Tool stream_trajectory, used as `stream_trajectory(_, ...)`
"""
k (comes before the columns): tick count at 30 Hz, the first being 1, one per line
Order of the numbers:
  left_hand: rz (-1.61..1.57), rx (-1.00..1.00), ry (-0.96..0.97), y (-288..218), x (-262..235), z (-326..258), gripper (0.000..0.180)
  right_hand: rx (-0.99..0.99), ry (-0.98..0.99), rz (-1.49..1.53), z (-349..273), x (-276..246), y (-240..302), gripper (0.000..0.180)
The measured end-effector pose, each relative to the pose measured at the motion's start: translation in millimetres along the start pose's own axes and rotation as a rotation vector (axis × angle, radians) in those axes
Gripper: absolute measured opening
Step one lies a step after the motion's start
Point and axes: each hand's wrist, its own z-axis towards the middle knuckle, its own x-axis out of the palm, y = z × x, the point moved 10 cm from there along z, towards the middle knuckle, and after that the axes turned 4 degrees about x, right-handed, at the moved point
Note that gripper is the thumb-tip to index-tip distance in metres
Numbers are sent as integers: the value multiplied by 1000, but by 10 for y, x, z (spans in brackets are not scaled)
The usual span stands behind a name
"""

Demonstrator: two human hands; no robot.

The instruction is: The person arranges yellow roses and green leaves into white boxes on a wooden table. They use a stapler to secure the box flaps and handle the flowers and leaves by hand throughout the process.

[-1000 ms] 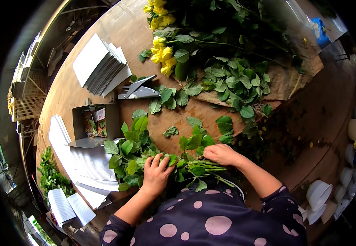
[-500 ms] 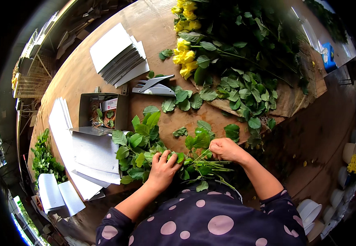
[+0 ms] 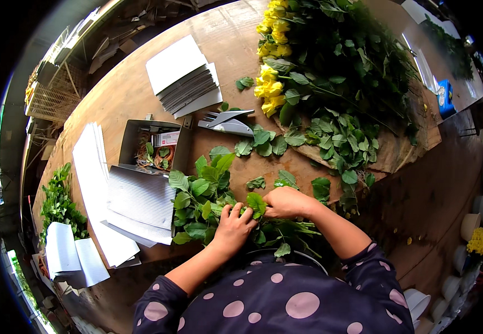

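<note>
A bundle of green leafy stems [image 3: 199, 192] lies at the table's near edge, its leaves toward the left and its cut ends [image 3: 300, 229] toward the right. My left hand [image 3: 234, 227] curls over the bundle and grips it. Close beside it, my right hand [image 3: 287, 202] is closed at a leafy stem, with a bright green leaf [image 3: 256, 205] between the two hands. The right fingertips are partly hidden, and the stem within them hardly shows. Loose leaves [image 3: 256, 182] lie just beyond my hands.
Yellow roses [image 3: 269, 89] with long leafy stems are heaped at the far right. A grey stapler [image 3: 227, 122] lies near an open box [image 3: 183, 147] of rubber bands. White card stacks [image 3: 177, 64] and corrugated sheets [image 3: 141, 203] sit left, with more greenery [image 3: 60, 206] at the left edge.
My right hand has moved left, close to my left hand, where the bright leaf now shows. My left hand stays on the bundle. The whole view has shifted slightly.
</note>
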Motion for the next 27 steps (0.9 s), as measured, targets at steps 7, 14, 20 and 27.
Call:
stream_trajectory(7, 19, -57, 69, -7, -217, -98, 39, 55, -503, 286, -403, -881, 200, 16)
stream_trajectory(14, -185, -179, -433, 1743, -1731, -1096, 29, -34, -520, 184, -180, -889, 1283, 13)
stream_trajectory(20, -663, -458, -482, 3885, -1254, -2007, 23, -447, -427, -129, 902, -364, 3258, 15)
stream_trajectory(27, -1332, -429, -759, 4298, -352, -1613, 26, -431, -585, -534, 2218, -113, 3734, 18)
